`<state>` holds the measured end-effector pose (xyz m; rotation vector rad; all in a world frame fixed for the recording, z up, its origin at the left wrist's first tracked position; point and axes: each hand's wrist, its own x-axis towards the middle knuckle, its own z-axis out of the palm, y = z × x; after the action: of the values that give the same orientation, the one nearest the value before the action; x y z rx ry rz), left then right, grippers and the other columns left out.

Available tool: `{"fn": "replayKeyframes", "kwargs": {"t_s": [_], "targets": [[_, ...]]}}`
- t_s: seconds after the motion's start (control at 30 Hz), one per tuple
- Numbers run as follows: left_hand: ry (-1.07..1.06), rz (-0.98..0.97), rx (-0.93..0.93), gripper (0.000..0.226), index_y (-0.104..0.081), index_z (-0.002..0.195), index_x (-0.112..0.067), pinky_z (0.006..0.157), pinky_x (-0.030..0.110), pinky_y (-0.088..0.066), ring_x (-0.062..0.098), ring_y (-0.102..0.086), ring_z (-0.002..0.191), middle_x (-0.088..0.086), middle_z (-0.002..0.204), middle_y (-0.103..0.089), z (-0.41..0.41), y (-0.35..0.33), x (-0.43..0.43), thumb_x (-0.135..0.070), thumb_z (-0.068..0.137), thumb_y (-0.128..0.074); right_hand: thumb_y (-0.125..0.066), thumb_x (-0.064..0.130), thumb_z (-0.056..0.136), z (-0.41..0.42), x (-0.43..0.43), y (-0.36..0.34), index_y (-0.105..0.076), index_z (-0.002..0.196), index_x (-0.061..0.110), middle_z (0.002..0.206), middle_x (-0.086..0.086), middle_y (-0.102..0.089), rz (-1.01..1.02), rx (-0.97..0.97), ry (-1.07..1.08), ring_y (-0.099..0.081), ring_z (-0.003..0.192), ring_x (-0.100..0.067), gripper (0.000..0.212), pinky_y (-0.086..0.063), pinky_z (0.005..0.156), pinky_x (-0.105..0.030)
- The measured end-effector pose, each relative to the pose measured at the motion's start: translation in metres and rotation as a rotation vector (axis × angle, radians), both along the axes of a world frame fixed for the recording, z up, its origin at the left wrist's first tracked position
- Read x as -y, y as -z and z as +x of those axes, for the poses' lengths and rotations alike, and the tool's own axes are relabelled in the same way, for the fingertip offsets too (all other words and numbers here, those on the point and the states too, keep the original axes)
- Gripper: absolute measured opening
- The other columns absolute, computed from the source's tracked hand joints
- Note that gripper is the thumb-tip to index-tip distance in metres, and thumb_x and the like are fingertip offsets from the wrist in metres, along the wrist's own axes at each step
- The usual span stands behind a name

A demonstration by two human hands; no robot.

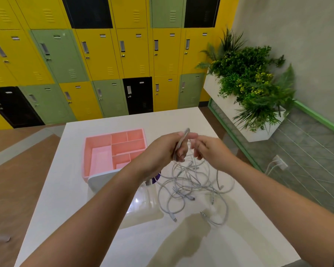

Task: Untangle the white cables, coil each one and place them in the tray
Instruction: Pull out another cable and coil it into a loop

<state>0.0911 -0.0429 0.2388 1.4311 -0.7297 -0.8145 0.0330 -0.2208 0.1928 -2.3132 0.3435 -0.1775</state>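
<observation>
Here, the left hand (167, 151) grips a folded white cable (184, 137) above the table (56, 189).
The right hand (208, 151) curls beside it, grip unclear; tangled cables (193, 189) lie near the pink tray (88, 157).

We see lockers (104, 54) beyond a white table (66, 180).
They are yellow, green and black; the table stands on a brown floor (17, 189). At our right a white planter (214, 87) of green plants (249, 74) sits by a grey wall (297, 26), a socket (280, 161) low down.
</observation>
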Motion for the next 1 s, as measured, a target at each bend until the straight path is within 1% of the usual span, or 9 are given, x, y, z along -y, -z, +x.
{"fn": "replayKeyframes", "kwargs": {"t_s": [0.1,0.3,0.4,0.47,0.53,0.6,0.7,0.83,1.0], "targets": [[-0.033,-0.086,-0.147,0.043,-0.051,0.13,-0.004,0.068,0.025,-0.041,0.012,-0.045,0.062,0.0,0.065,-0.045,0.004,-0.004,0.003,-0.019,0.103,-0.022,-0.043,0.028,0.1,-0.009,-0.019,0.01,-0.061,0.077,0.015,0.061,0.0,-0.062,0.063,-0.099,-0.047,-0.058,0.054,-0.015,0.032,-0.05,0.065,-0.034],[-0.14,-0.062,-0.154,0.037,-0.04,0.138,-0.008,0.075,0.025,-0.046,0.015,-0.052,0.071,0.002,0.073,-0.054,0.01,0.002,0.01,-0.007,0.101,-0.034,-0.039,0.03,0.101,-0.025,-0.055,0.002,-0.062,0.083,0.019,0.058,0.004,-0.06,-0.059,-0.215,-0.15,-0.057,0.053,-0.012,0.031,-0.045,0.061,-0.026],[-0.17,-0.011,-0.051,0.023,-0.057,0.1,-0.017,0.084,0.03,-0.043,0.016,-0.054,0.077,0.01,0.093,-0.059,0.01,0.01,0.011,-0.008,0.102,-0.037,-0.037,0.025,0.1,-0.028,-0.061,-0.012,-0.064,0.091,0.015,0.064,0.004,-0.06,-0.185,-0.245,-0.195,-0.057,0.057,-0.012,0.03,-0.046,0.065,-0.03],[-0.177,0.045,-0.004,0.028,-0.057,0.087,-0.025,0.085,0.03,-0.043,0.012,-0.057,0.076,0.024,0.117,-0.054,0.012,0.015,0.013,-0.01,0.101,-0.039,-0.038,0.029,0.101,-0.028,-0.06,-0.021,-0.058,0.078,0.017,0.064,0.002,-0.056,-0.269,-0.256,-0.213,-0.052,0.059,-0.015,0.033,-0.044,0.066,-0.034],[-0.172,0.084,0.039,0.027,-0.058,0.086,-0.023,0.08,0.024,-0.043,0.01,-0.056,0.074,0.018,0.109,-0.055,0.014,0.02,0.014,-0.011,0.101,-0.039,-0.039,0.035,0.101,-0.027,-0.057,-0.03,-0.051,0.072,0.018,0.064,0.001,-0.052,-0.372,-0.277,-0.246,-0.047,0.061,-0.017,0.036,-0.038,0.062,-0.036],[-0.164,0.136,0.077,0.023,-0.058,0.088,-0.015,0.076,0.02,-0.042,0.01,-0.054,0.075,0.005,0.095,-0.058,0.017,0.025,0.015,-0.011,0.101,-0.039,-0.04,0.035,0.101,-0.027,-0.052,-0.039,-0.058,0.084,0.018,0.07,0.002,-0.055,-0.456,-0.294,-0.281,-0.05,0.069,-0.018,0.031,-0.037,0.063,-0.035],[-0.152,0.21,0.107,0.021,-0.058,0.092,-0.012,0.075,0.021,-0.042,0.013,-0.053,0.08,0.002,0.088,-0.059,0.02,0.03,0.011,-0.011,0.1,-0.039,-0.042,0.037,0.1,-0.028,-0.045,-0.054,-0.065,0.102,0.02,0.081,0.0,-0.062,-0.538,-0.307,-0.317,-0.055,0.078,-0.019,0.028,-0.039,0.065,-0.034],[-0.107,0.311,0.143,0.025,-0.059,0.104,0.003,0.073,0.017,-0.044,0.005,-0.053,0.082,-0.002,0.09,-0.061,0.022,0.033,0.007,-0.013,0.101,-0.04,-0.049,0.039,0.097,-0.03,-0.036,-0.071,-0.064,0.1,0.026,0.065,0.011,-0.049,-0.59,-0.281,-0.315,-0.044,0.063,-0.005,0.02,-0.03,0.053,-0.025],[0.0,0.366,0.192,0.026,-0.054,0.11,0.005,0.086,0.034,-0.044,0.016,-0.055,0.084,0.004,0.09,-0.063,0.018,0.034,0.002,-0.014,0.1,-0.04,-0.055,0.038,0.094,-0.027,-0.026,-0.08,-0.066,0.091,0.027,0.06,0.01,-0.05,-0.621,-0.208,-0.32,-0.044,0.058,-0.004,0.015,-0.032,0.053,-0.027]]}}
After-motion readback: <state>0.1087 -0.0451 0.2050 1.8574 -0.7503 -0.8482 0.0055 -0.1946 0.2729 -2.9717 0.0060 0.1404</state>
